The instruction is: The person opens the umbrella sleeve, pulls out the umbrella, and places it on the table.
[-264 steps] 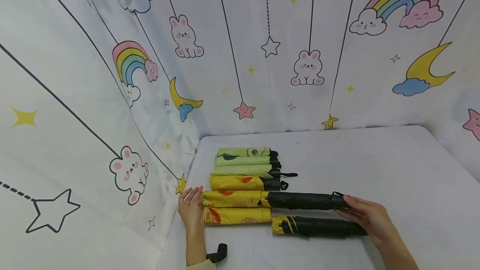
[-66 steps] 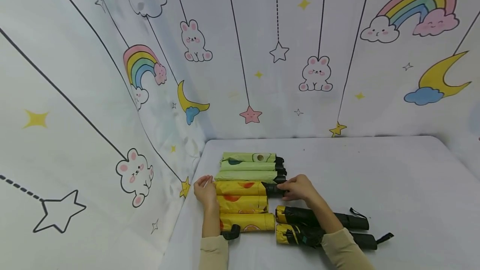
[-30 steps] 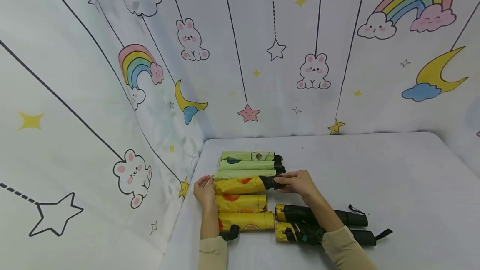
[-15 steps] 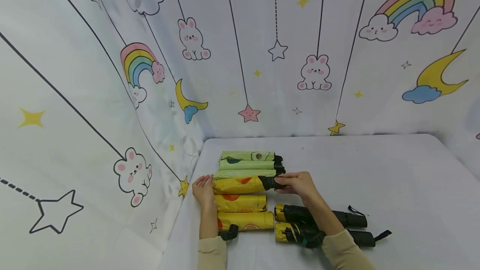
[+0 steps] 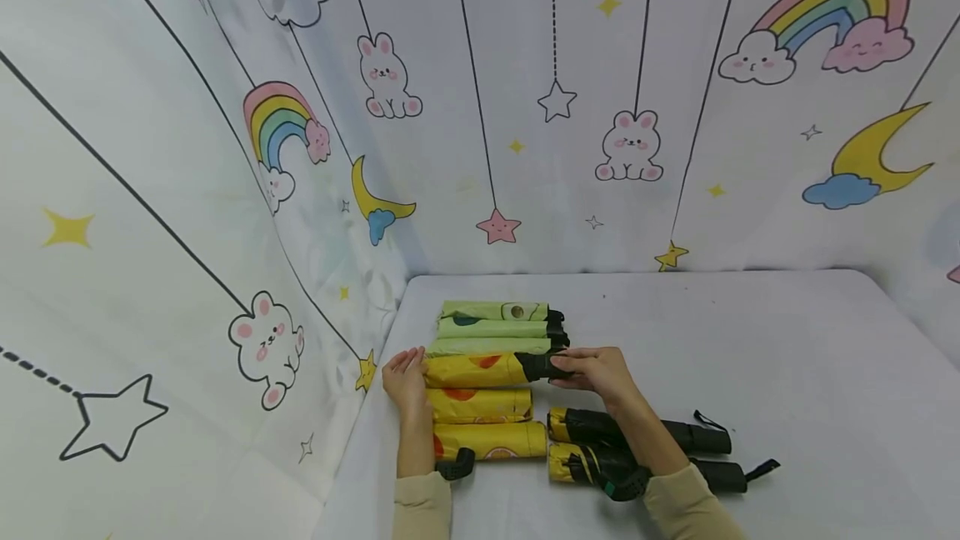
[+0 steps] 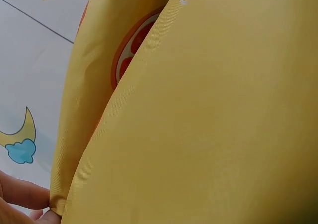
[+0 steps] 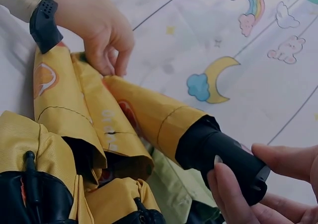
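A folding umbrella (image 5: pixel 542 366) sits in its yellow, fruit-printed sleeve (image 5: pixel 474 371), slightly raised off the table. My right hand (image 5: pixel 600 373) pinches its black end (image 7: pixel 233 159) between thumb and fingers. At the sleeve's far left end, my left hand (image 5: pixel 406 383) pinches the fabric. Two more yellow sleeves lie just in front, the middle one (image 5: pixel 480 407) and the nearest one (image 5: pixel 491 442); their open mouths show in the right wrist view. Two folded umbrellas with black and yellow cloth, an upper one (image 5: pixel 697 436) and a lower one (image 5: pixel 723 476), lie to the right, partly behind my right forearm.
Behind the held umbrella, three light green sleeved umbrellas lie in a row, the farthest one (image 5: pixel 495 311) with an avocado print. The white table (image 5: pixel 750 340) meets a patterned cloth wall (image 5: pixel 450 148) at the back and left.
Earlier, my right hand held another umbrella half out of its sleeve; that umbrella now lies at the right. Both hands then moved to the third yellow one and lifted its black end slightly.
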### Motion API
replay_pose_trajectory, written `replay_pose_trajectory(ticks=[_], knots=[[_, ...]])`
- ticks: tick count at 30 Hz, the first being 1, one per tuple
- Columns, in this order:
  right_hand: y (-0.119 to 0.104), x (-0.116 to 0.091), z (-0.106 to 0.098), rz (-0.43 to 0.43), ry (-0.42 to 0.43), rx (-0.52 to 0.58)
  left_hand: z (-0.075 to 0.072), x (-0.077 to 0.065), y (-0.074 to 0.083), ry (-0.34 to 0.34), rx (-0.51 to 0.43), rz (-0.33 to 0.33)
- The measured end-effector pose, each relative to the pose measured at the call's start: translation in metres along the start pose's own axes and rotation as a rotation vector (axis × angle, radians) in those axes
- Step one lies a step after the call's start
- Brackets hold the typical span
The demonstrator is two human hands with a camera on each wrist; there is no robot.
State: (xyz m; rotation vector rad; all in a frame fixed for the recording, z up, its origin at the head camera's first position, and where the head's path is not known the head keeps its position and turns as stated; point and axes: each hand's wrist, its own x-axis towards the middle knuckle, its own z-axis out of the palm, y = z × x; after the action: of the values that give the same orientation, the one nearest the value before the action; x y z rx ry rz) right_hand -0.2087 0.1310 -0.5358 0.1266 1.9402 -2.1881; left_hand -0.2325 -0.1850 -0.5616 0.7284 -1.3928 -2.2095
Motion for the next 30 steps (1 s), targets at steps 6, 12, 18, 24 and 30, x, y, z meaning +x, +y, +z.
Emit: replay_pose_trajectory(ticks=[6,12,18,24,30], knots=[[0.0004,-0.0012,-0.0015,0.006,0.0,0.0,-0.0008,0.0003,0.0003,-0.016,-0.034,0.002],[-0.0025,-0.0044,-0.0032,0.017,-0.003,0.013,-0.0009,0.002,-0.0011,-0.026,-0.086,0.023],[-0.004,-0.006,-0.0051,0.027,-0.001,0.036,-0.0009,0.0019,-0.0021,-0.023,-0.092,0.023],[-0.0028,-0.0071,-0.0068,0.008,0.0,0.021,-0.0012,0.0027,-0.0026,-0.015,-0.091,0.02],[-0.0012,-0.0085,-0.0073,0.021,0.016,0.021,-0.0032,0.0006,-0.0005,-0.026,-0.099,0.009]])
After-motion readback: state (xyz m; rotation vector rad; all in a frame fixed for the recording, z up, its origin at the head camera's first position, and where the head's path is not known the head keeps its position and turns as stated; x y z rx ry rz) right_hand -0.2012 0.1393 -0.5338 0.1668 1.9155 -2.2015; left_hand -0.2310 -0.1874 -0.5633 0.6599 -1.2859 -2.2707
